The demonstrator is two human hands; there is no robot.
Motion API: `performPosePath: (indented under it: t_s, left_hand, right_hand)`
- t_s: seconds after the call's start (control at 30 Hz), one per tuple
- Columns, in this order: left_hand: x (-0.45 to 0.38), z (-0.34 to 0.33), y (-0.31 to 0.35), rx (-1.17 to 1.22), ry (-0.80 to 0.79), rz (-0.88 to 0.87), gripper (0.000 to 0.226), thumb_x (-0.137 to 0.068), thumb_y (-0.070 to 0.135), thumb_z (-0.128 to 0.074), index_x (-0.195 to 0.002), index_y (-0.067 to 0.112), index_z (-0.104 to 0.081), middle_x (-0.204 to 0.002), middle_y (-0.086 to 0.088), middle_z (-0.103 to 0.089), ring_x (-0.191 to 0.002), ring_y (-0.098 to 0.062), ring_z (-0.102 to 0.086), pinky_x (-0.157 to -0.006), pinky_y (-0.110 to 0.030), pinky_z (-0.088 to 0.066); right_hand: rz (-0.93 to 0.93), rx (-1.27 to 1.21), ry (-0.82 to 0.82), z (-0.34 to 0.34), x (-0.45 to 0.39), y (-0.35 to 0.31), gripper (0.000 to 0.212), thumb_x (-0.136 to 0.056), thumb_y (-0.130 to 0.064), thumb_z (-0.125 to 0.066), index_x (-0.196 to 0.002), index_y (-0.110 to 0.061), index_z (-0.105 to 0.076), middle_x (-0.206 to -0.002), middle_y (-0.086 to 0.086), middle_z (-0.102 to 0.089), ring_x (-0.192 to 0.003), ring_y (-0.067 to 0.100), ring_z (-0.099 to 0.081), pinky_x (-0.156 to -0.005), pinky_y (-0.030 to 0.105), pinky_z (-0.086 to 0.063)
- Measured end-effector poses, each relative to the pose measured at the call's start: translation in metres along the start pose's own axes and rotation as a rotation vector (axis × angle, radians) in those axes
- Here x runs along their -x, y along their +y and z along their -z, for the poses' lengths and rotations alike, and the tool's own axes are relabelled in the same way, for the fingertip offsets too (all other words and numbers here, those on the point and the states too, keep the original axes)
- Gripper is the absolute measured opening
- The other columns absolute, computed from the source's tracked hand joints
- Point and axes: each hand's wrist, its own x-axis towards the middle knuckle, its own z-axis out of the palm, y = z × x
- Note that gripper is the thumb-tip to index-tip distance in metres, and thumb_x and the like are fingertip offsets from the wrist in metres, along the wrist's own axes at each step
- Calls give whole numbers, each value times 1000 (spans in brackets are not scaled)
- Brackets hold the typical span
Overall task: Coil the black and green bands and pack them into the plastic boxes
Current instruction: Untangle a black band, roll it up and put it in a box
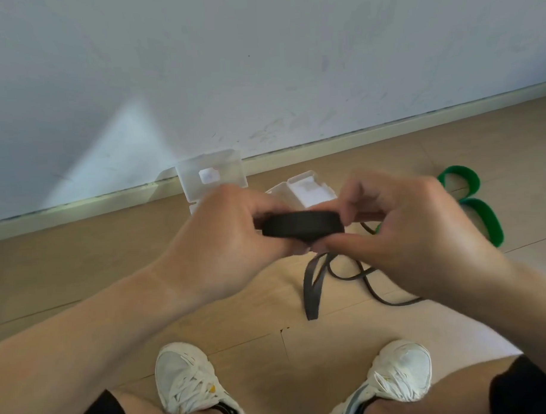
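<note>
Black band [301, 223] wound into a flat disc, tail dangling loose

- 2 bare forearms [84, 331], no sleeves, hands [232, 239] ungloved.
- Black shorts [525, 387] at both thighs.
- 2 white lace-up trainers [185, 377], dark socks [229, 411].

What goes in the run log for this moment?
stage: coiling | both hands grip black band, tail loose on floor | green band uncoiled | boxes open
</note>
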Motion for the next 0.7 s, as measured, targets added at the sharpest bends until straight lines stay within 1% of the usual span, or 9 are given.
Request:
performPosePath:
  t_s: [0.07, 0.2, 0.33, 0.37, 0.43, 0.5, 0.57, 0.63, 0.7]
  left_hand:
    - [-2, 6, 2, 154, -3, 58, 30, -68, 22, -91, -91, 39, -82, -80, 20, -78, -81, 2, -73, -72, -9, -52]
    - [-2, 8, -2, 437, -57, 175, 44, -53, 18, -92, -96, 22, -84, -91, 4, -82, -93, -11, -77, -94, -29, -55]
    - [-4, 6, -3, 607, -109, 202, 41, -47, 17, -89, -88, 20, -84, -95, -5, -81, -96, -18, -77, -91, -31, -55]
    - [-4, 6, -1, 566, -121, 199, 39, -50, 16, -91, -88, 22, -83, -93, 0, -81, -94, -13, -76, -88, -26, -54]
    - [-2, 3, 2, 237, -139, 129, 44, -60, 27, -94, -98, 34, -74, -97, 18, -78, -96, 4, -71, -82, -11, -51]
    - [5, -5, 5, -204, -140, 15, 52, -67, 54, -88, -112, 46, -62, -104, 27, -72, -99, 12, -64, -78, -6, -47]
    - [10, -14, 6, -521, -108, -82, 36, -79, 60, -74, -111, 48, -63, -99, 24, -72, -89, 6, -64, -67, -8, -43]
    - [12, -16, 6, -491, -77, -114, 11, -87, 46, -68, -97, 41, -71, -82, 17, -74, -69, 2, -63, -54, -14, -42]
    - [10, -13, 4, -258, -85, -65, 7, -89, 32, -72, -87, 36, -78, -71, 9, -73, -56, -2, -59, -51, -17, -44]
  right_hand:
    - [-65, -141, -4, 9, -3, 5, 35, -63, -26, -92, -70, -26, -57, -87, -24, -77, -81, -10, -72, -72, 11, -56]
    - [-56, -256, -19, 12, -5, 5, 32, -60, -22, -92, -71, -20, -62, -86, -17, -79, -79, 2, -76, -72, 27, -63]
    - [-53, -254, -25, 16, -6, 5, 33, -59, -24, -91, -74, -15, -64, -79, -12, -79, -77, 5, -76, -73, 37, -63]
    - [-47, -236, -18, 16, -6, 6, 31, -60, -24, -92, -73, -17, -64, -79, -13, -78, -77, 2, -76, -72, 32, -63]
    - [27, -27, -25, 10, -1, 6, 27, -66, -30, -90, -73, -28, -64, -78, -14, -77, -76, -2, -73, -68, 23, -61]
    - [256, 315, -61, 0, 3, 6, 24, -75, -32, -85, -80, -34, -62, -74, -12, -71, -66, 7, -68, -57, 30, -58]
    - [428, 479, -152, -10, 9, 6, 27, -78, -18, -83, -87, -26, -60, -69, -8, -64, -62, 17, -62, -49, 37, -54]
    - [460, 515, -200, -14, 14, 4, 30, -79, -9, -81, -91, -23, -58, -69, -6, -62, -66, 19, -62, -50, 36, -52]
    - [301, 421, -137, -9, 14, -4, 25, -80, -18, -83, -87, -29, -61, -71, -10, -65, -59, 6, -60, -49, 21, -49]
